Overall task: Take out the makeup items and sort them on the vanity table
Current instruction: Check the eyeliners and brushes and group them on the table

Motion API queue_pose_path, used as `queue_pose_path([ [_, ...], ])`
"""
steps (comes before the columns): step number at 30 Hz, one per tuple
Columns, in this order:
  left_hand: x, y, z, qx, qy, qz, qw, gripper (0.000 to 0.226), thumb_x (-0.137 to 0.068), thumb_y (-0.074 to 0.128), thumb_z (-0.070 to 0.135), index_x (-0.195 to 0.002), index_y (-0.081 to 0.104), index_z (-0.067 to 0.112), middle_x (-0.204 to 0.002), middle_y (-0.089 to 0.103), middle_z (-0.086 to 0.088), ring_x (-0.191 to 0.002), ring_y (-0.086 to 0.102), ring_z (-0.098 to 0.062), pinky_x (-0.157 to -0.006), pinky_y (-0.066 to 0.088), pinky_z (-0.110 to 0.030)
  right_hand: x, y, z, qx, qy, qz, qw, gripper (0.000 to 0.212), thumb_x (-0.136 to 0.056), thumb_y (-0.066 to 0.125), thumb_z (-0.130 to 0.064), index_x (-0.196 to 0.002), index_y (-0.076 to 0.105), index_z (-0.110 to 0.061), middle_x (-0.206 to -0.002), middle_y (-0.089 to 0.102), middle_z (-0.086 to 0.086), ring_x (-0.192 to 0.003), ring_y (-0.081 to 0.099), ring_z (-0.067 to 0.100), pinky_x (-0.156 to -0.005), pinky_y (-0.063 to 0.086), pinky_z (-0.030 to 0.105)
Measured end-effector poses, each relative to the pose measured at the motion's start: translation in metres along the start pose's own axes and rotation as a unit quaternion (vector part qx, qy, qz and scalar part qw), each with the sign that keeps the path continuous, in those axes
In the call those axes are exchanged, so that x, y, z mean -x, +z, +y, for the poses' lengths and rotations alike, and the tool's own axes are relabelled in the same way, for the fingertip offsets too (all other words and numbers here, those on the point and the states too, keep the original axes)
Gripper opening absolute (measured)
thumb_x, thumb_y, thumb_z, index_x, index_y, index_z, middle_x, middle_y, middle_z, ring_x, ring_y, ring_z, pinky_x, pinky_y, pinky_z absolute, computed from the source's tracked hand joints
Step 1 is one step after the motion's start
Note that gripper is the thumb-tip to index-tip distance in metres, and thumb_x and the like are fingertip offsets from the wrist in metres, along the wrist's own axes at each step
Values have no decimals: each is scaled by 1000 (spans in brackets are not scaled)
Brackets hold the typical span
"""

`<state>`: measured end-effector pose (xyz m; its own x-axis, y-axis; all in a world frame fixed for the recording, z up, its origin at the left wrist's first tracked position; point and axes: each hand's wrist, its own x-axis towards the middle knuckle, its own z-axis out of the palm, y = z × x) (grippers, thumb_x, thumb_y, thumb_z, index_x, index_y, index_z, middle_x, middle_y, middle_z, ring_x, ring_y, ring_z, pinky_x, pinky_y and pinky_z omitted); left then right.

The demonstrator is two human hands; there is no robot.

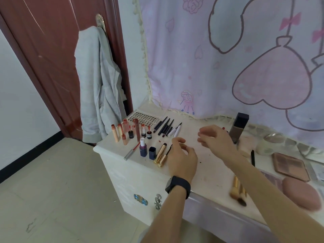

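Note:
On the white vanity table [208,169], peach and red lip tubes [122,132] stand grouped at the left end. Black pencils [164,127] and a white mascara [176,131] lie behind them. In front are a navy lipstick [143,148], its cap [152,152] and two gold tubes [160,155]. My left hand [183,155], wearing a black watch, hovers with loosely curled fingers just right of the gold tubes, beside a thin black wand [168,149]. My right hand [216,139] hovers over the table's middle, fingers relaxed, holding nothing I can see.
A dark foundation bottle [239,127], a white jar [264,147], a pink palette [291,166], a pink puff [299,193] and a gold brush [238,190] sit at the right. A lash tray [142,117] lies at the back left. A grey garment [98,85] hangs on the door.

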<state>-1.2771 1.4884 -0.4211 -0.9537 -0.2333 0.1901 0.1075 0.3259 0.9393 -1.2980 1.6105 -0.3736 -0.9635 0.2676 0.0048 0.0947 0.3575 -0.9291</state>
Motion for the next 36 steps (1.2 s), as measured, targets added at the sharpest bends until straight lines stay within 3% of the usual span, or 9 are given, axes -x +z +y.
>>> queue_pose_path([
  [5,1,3,-2,-107,45,-78,990,17,-91,56,19,-105,62,27,-99,63,10,-81,58,-10,-64,40,-18,98,-52,14,93,-84,64,990,18,-98,64,-19,-104,68,-35,-103,67,-25,-85,62,-15,-70,45,6],
  [10,4,3,1,-212,75,-132,965,17,-91,54,23,-103,64,29,-101,58,9,-83,55,-11,-68,41,-26,155,-86,63,190,-139,123,964,22,-93,67,-11,-103,71,-30,-107,66,-22,-94,63,-1,-86,49,20],
  [12,6,6,1,-246,102,-139,954,17,-91,53,25,-103,64,30,-100,58,9,-88,56,-12,-72,47,-29,166,-95,82,255,-163,145,942,21,-92,69,-9,-107,73,-23,-110,67,-14,-99,59,4,-88,44,17],
  [18,11,14,3,-319,168,-156,920,21,-93,49,29,-107,63,28,-107,59,5,-99,56,-19,-76,54,-40,174,-113,125,346,-240,183,888,15,-86,74,-5,-100,73,-11,-105,69,2,-97,60,22,-78,58,37],
  [23,5,23,10,-371,162,-176,897,28,-95,44,39,-118,57,30,-121,56,2,-106,55,-22,-80,51,-41,170,-112,143,369,-301,205,855,17,-95,58,-17,-97,73,-9,-99,69,4,-89,60,24,-80,55,37],
  [29,-17,60,40,-418,128,-222,871,50,-95,47,54,-135,53,25,-135,52,-2,-115,57,-26,-87,52,-41,170,-104,140,371,-313,242,840,15,-93,62,-22,-89,70,-10,-90,68,3,-82,57,23,-75,51,32],
  [31,-21,72,46,-452,137,-224,853,45,-95,48,53,-125,61,21,-130,55,-4,-110,58,-28,-80,49,-36,170,-105,141,377,-310,242,839,16,-94,61,-24,-89,70,-11,-91,68,3,-82,57,22,-75,51,32],
  [33,-24,80,49,-458,146,-215,850,37,-96,50,47,-99,70,16,-110,63,-6,-88,60,-28,-68,46,-32,169,-105,142,378,-302,242,841,18,-94,60,-26,-91,71,-12,-93,69,2,-84,58,22,-75,52,32],
  [36,-27,82,50,-457,129,-187,860,27,-96,52,37,-94,73,20,-88,65,-4,-73,57,-26,-61,45,-30,167,-104,145,371,-295,246,846,19,-95,58,-25,-92,71,-12,-94,69,3,-84,58,22,-75,51,32],
])
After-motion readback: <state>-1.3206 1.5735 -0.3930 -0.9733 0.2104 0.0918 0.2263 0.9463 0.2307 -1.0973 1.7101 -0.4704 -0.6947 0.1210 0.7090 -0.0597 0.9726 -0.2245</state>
